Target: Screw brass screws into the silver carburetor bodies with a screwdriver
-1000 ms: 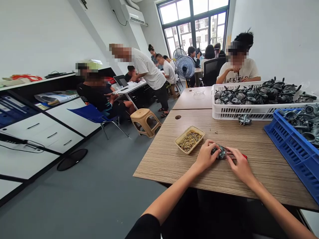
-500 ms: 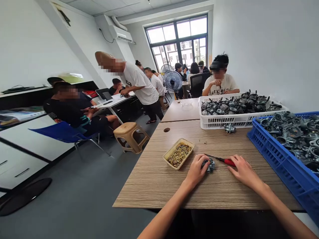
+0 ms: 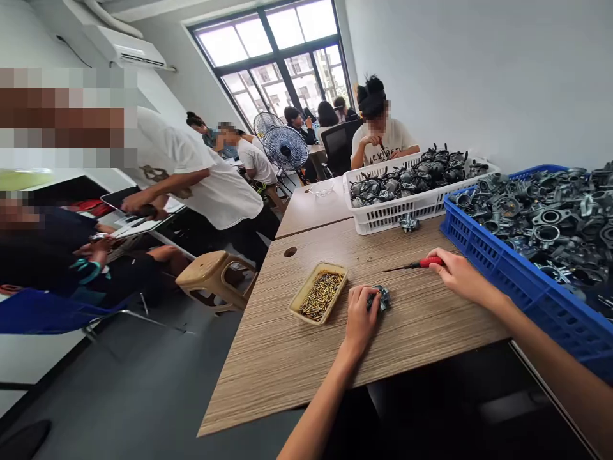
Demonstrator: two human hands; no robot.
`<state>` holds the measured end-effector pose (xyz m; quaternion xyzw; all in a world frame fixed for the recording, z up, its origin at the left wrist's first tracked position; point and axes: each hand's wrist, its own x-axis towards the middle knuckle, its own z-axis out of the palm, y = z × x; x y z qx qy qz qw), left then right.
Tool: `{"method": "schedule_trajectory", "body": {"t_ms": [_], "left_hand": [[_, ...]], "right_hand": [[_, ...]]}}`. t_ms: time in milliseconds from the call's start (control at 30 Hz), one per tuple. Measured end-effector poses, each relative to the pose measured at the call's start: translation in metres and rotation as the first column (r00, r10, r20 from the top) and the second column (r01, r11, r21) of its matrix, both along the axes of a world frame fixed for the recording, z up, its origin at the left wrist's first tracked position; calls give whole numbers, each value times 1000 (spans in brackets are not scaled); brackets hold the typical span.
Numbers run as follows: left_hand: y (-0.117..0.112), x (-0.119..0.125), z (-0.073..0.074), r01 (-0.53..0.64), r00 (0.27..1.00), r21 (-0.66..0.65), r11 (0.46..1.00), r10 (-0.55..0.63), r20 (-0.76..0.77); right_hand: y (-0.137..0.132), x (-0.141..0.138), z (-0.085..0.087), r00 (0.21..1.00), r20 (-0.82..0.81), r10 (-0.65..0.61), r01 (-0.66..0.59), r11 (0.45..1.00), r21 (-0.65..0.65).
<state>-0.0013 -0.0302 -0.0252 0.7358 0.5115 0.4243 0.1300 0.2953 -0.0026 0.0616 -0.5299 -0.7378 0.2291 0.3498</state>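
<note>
My left hand (image 3: 361,314) is closed on a small grey metal carburetor body (image 3: 382,299) that rests on the wood-grain table (image 3: 268,364). A red-handled screwdriver (image 3: 426,262) is gripped by my right hand (image 3: 454,276), its dark shaft pointing left above the table, apart from the carburetor body. Left of my left hand stands a cream plastic tub (image 3: 297,309) holding many small brass parts (image 3: 322,295). Two tiny brass pieces (image 3: 369,259) lie loose beyond the hands.
A blue crate (image 3: 507,268) full of metal carburetor bodies stands at the right. Behind it is a white basket (image 3: 378,223) of dark assemblies, with one carburetor (image 3: 408,223) before it. A co-worker (image 3: 383,137) sits beyond; another person (image 3: 201,169) leans over at the left.
The view has swung right and tilted. My right hand has moved the screwdriver away from the carburetor body, while my left hand stays on that body.
</note>
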Motion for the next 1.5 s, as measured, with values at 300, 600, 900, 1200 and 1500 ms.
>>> {"method": "schedule_trajectory", "body": {"t_ms": [300,600,900,1200,1500], "left_hand": [[-7,1,-2,41,990,278,960,-1,-143],[-7,3,-3,91,975,329,940,-16,-224],[-7,3,-3,86,977,316,945,-18,-212],[-8,3,-3,82,978,304,949,-18,-208],[-7,2,-5,77,980,279,957,-22,-196]], "right_hand": [[-44,-7,77,971,137,194,-189,981,-48],[-59,-13,90,952,212,219,-215,976,-45],[-60,-19,88,941,272,199,-208,978,3],[-64,-22,87,941,274,199,-222,973,56],[-66,-27,79,930,321,177,-226,967,121]]}}
